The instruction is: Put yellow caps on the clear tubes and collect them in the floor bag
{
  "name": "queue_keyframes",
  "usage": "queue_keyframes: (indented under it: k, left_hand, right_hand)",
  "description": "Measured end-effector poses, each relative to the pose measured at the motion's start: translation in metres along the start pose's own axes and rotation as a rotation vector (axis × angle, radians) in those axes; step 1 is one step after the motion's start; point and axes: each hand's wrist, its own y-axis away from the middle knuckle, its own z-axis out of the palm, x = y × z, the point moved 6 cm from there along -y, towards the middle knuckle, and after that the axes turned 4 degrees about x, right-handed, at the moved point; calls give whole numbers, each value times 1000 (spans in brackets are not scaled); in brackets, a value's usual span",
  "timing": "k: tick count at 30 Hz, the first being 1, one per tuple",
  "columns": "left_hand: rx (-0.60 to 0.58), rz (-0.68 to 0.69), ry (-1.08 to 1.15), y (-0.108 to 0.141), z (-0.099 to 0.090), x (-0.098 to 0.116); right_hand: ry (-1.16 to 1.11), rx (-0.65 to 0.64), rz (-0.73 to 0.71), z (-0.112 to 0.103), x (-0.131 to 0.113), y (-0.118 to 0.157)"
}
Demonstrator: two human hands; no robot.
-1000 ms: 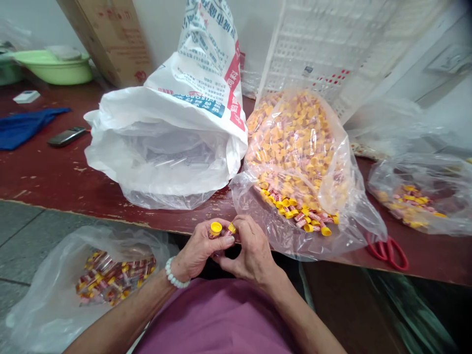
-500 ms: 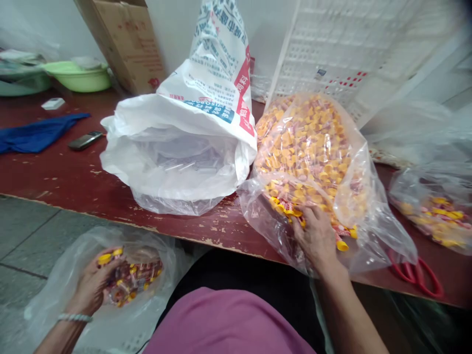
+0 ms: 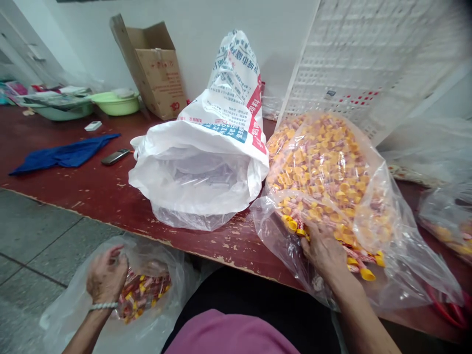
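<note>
A large clear plastic bag (image 3: 401, 250) on the table bulges with small red-and-white printed tubes with yellow cup-shaped ends (image 3: 332, 167). My right hand (image 3: 324, 250) is in its mouth, fingers curled against several yellow-ended tubes (image 3: 293, 226); its fingertips are partly hidden. Lower left, my left hand (image 3: 106, 275), with a beaded bracelet (image 3: 103, 306), hangs over a second clear bag (image 3: 73, 314) below table height. More of these tubes (image 3: 143, 292) lie inside that bag. The left fingers are loosely bent and apart, with no tube showing in them.
A white printed sack (image 3: 199, 196) lies mouth towards me on the red table (image 3: 221, 250). Around it are a blue cloth (image 3: 70, 152), a phone (image 3: 115, 157), a green basin (image 3: 116, 104), a carton (image 3: 162, 78), a white perforated crate (image 3: 313, 73) and red-handled scissors (image 3: 448, 309).
My left hand has turned over, and the yellow-ended tubes it held no longer show in it. The right hand stays in the big bag's mouth. The whole view has shifted.
</note>
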Motion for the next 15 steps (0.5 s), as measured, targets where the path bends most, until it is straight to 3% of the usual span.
queue_keyframes:
  k: [2,4,6,9,12,15]
  left_hand:
    - [156,133,26,-24,-14,49]
    - [126,328,190,-48,-7,112]
    - [17,465,212,-71,19,172]
    - [-242,611,171,-97,81,244]
    - [-437,624,73,-116,136,281]
    - [-561,583,27,-130,165,292]
  right_hand:
    - [-12,20,-29,6,-2,-1]
    - [-26,40,-22,11,-4,1]
    - [-20,49,21,15,-3,3]
    - [-14,64,67,17,0,7]
    - [-91,132,88,13,5,9]
    - [-191,253,44,5,7,13]
